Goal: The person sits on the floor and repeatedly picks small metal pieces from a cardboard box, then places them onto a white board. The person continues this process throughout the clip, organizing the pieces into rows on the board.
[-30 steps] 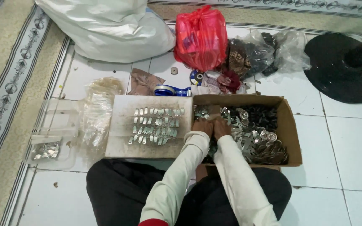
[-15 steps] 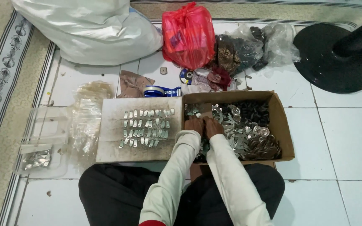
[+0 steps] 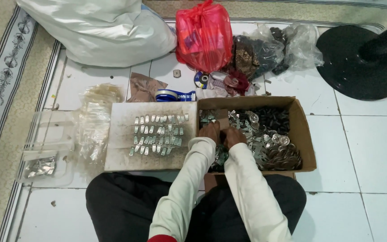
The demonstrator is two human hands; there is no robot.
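Cardboard box (image 3: 304, 130) sits at three o'clock, full of shiny metal bits (image 3: 265, 148); both hands were in it a moment ago and they are in it now, so little has changed but the view; the left hand (image 3: 210, 133) and right hand (image 3: 234, 136) touch side by side, fingers curled down into the pile, and I cannot tell if they pinch a piece; flat board (image 3: 122, 152) at nine o'clock holds rows of small metal clips (image 3: 157, 134), same as before.
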